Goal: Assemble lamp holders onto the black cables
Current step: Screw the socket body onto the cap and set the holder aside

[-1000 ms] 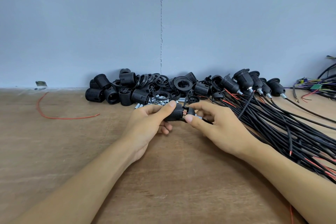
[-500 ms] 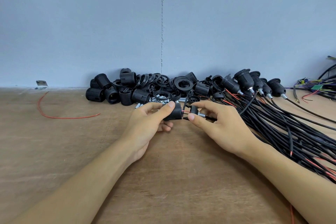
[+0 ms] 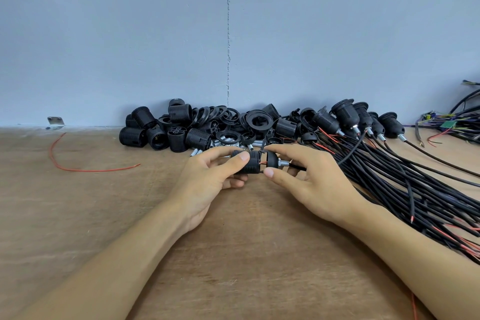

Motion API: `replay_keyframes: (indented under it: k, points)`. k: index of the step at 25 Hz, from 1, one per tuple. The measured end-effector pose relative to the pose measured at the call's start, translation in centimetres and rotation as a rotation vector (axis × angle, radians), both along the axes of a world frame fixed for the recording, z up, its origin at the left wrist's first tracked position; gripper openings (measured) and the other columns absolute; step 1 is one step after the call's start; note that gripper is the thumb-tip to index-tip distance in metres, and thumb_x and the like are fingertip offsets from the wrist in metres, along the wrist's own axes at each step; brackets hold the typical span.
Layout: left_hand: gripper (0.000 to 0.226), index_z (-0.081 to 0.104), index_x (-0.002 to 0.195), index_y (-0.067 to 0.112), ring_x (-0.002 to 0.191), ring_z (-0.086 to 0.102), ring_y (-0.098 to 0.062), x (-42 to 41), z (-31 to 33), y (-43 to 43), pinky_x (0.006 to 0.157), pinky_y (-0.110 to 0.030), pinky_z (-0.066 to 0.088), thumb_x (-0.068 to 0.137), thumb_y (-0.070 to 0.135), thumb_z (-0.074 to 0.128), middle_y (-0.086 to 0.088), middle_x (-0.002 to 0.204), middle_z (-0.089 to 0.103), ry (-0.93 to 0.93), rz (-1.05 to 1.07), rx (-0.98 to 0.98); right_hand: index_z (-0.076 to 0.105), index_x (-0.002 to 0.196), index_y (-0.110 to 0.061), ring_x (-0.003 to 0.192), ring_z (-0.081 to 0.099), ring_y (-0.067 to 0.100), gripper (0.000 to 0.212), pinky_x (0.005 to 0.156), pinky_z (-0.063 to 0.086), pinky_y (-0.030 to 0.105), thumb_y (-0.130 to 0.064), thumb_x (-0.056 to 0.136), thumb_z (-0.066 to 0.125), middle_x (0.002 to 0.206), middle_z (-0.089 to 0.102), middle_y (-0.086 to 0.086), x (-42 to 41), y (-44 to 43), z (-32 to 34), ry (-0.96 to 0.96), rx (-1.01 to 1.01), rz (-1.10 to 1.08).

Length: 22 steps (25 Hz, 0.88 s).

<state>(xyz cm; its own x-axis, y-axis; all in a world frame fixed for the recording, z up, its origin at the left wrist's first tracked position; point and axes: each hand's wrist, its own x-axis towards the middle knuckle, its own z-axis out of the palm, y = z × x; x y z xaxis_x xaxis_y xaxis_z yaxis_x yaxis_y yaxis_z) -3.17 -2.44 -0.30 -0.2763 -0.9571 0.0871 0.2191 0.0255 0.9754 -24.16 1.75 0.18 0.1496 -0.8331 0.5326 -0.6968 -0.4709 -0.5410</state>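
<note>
Gripping a ribbed lamp holder (image 3: 251, 163), left hand (image 3: 207, 182) above the desk (image 3: 104, 215), right hand (image 3: 311, 184) pinching its domed cap (image 3: 272, 159) just beside, red wires (image 3: 262, 163) between them, holder pile (image 3: 181, 135) beyond both hands, black cables (image 3: 415, 176) right of them, cut off.

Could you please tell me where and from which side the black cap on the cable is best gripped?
Probably pinch the black cap round its domed rim, coming from the right over the cable: its threaded metal stub points right, and the left hand holds the ribbed body on its left.
</note>
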Motion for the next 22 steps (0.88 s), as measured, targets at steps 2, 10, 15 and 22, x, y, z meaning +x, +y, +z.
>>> replay_keyframes:
  k: [2,10,15,22]
  points:
    - [0.043,0.077,0.105,0.011,0.076,0.072,-0.021,0.0,0.0,0.0,0.068,-0.024,0.058,0.068,0.032,0.08,-0.01,0.093,0.078,-0.002,-0.003,0.001,0.067,0.121,-0.037,0.076,0.06,0.011,0.031,0.068,0.047,0.018,-0.039,0.09,0.07,0.097,0.071,-0.006,0.0,0.1,0.1,0.007,-0.005,0.001]
    - [0.048,0.079,0.098,0.004,0.065,0.066,-0.02,0.0,0.0,-0.2,0.059,-0.023,0.056,0.068,0.041,0.08,-0.012,0.089,0.077,-0.047,-0.011,0.021,0.071,0.113,-0.035,0.086,0.065,0.008,0.019,0.072,0.05,0.029,-0.039,0.095,0.065,0.093,0.072,-0.01,0.1,0.2,0.6,0.002,0.047,0.032]
    - [0.071,0.076,0.099,-0.003,0.054,0.063,-0.02,-0.2,0.2,-0.2,0.048,-0.024,0.05,0.065,0.059,0.08,-0.023,0.092,0.075,-0.139,0.03,0.018,0.071,0.094,-0.035,0.071,0.055,0.002,0.016,0.068,0.045,0.027,-0.04,0.099,0.057,0.075,0.062,-0.013,0.3,0.4,1.0,0.025,0.082,0.04]
    - [0.073,0.075,0.091,0.002,0.043,0.055,-0.019,-0.4,-0.1,-0.6,0.039,-0.023,0.039,0.072,0.072,0.073,-0.006,0.059,0.066,-0.263,0.07,-0.001,0.056,0.068,-0.039,0.059,0.045,0.004,0.034,0.059,0.037,0.027,-0.04,0.101,0.053,0.064,0.051,-0.009,0.9,0.9,1.5,0.0,0.155,0.076]
